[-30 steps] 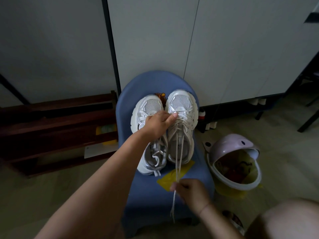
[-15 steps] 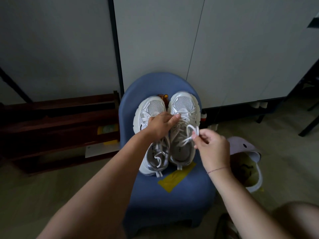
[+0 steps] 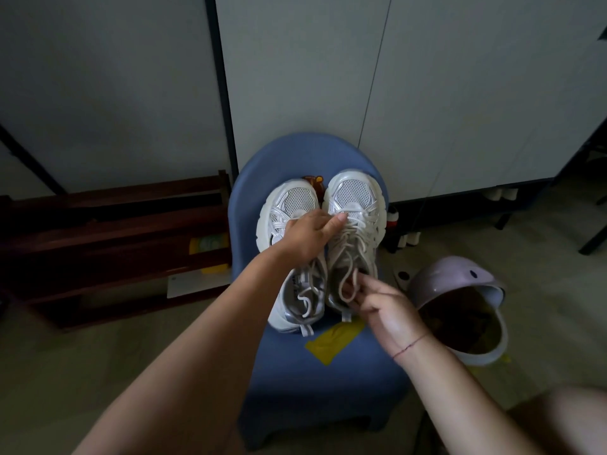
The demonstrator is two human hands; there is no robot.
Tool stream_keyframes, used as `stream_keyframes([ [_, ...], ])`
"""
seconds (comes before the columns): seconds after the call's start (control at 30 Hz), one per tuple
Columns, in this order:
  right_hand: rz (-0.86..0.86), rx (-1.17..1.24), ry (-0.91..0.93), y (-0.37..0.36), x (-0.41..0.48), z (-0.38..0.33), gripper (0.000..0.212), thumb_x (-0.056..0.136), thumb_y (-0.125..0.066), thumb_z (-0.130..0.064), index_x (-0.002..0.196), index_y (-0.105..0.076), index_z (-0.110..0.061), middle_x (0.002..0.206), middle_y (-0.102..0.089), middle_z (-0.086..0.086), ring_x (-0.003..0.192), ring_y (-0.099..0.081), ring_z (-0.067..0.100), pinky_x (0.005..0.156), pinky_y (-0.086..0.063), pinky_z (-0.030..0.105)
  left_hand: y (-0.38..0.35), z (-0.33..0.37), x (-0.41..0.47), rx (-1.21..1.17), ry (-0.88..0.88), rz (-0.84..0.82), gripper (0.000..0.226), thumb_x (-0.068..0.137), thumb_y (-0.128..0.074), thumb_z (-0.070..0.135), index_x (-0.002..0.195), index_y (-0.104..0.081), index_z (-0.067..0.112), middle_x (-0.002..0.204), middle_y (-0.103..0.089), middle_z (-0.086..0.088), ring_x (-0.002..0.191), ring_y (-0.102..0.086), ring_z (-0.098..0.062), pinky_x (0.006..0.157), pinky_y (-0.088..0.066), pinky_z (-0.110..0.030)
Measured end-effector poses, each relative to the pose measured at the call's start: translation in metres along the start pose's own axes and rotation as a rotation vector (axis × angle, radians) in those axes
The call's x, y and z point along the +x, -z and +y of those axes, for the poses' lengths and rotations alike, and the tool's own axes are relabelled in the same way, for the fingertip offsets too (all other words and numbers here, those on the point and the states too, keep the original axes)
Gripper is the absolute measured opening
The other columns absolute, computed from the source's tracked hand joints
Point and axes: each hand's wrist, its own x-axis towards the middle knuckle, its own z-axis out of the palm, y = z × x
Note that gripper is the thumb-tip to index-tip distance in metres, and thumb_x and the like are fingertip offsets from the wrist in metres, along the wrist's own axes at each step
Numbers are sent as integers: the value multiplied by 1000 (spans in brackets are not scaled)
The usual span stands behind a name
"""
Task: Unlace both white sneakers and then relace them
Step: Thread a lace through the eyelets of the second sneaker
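Two hands in frame. Right hand (image 3: pixel 384 307) (red thread on the wrist) is pinching a loose lace loop (image 3: pixel 345 285) at the heel end of the right-side sneaker (image 3: pixel 356 192), fingers curled round it. Yellow patch (image 3: pixel 335 339) is lying on the seat of the blue chair (image 3: pixel 328 389), just in front of the heels. Both white sneakers are sitting side by side on that seat, touching, toes pointing at the backrest. Left-side sneaker (image 3: pixel 289 205) is showing slack lace (image 3: pixel 307 297) curling in its opening. Left hand (image 3: pixel 308 236) is lying across the left-side sneaker, index fingertip pressing on the right-side sneaker's toe-end lacing; the other fingers are hidden, so I cannot tell if it is gripping anything. Lilac bin (image 3: pixel 453 277) is sitting on the floor right of the chair, dark wooden rack (image 3: pixel 115 231) on the left. Grey wall panels (image 3: pixel 460 93) are standing behind everything.
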Motion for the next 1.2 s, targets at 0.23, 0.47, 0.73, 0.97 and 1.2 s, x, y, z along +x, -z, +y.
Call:
stream_keyframes([
  [0.23,23,168,-245,-9,12,-18,54,91,-45,-49,113,-62,-2,103,-65,15,98,-59,26,87,-47,32,-3,-5,5,3,-16,2,50,99,-36,54,121,-65,20,123,-57,0,126,-46,-22,115,-23,-46],
  [0.47,30,9,-283,-11,0,-35,72,90,-41,-57,126,-52,4,102,-64,18,97,-60,29,88,-49,40,-4,-10,8,-7,-10,1,52,98,-34,58,126,-63,24,129,-56,1,131,-42,-23,116,-21,-47],
  [0.73,-26,-175,-207,9,-18,-42,67,94,-31,-53,135,-44,-3,133,-53,15,121,-51,23,105,-36,37,-5,-9,8,-19,-28,15,51,99,-35,54,129,-62,22,133,-55,0,132,-42,-21,116,-21,-46],
  [0.97,-41,-70,-250,-17,19,-20,77,82,-45,-62,124,-55,1,98,-60,10,79,-56,16,73,-45,26,-3,-6,5,-8,-44,22,51,100,-35,53,125,-63,18,127,-57,-2,128,-45,-23,115,-23,-45],
  [1.2,-50,-162,-287,1,19,-28,59,92,-45,-51,116,-57,2,81,-62,12,69,-58,19,62,-51,25,0,-10,-3,-286,-26,258,47,95,-54,48,81,-64,5,72,-57,-4,69,-52,-13,73,-47,-34],
])
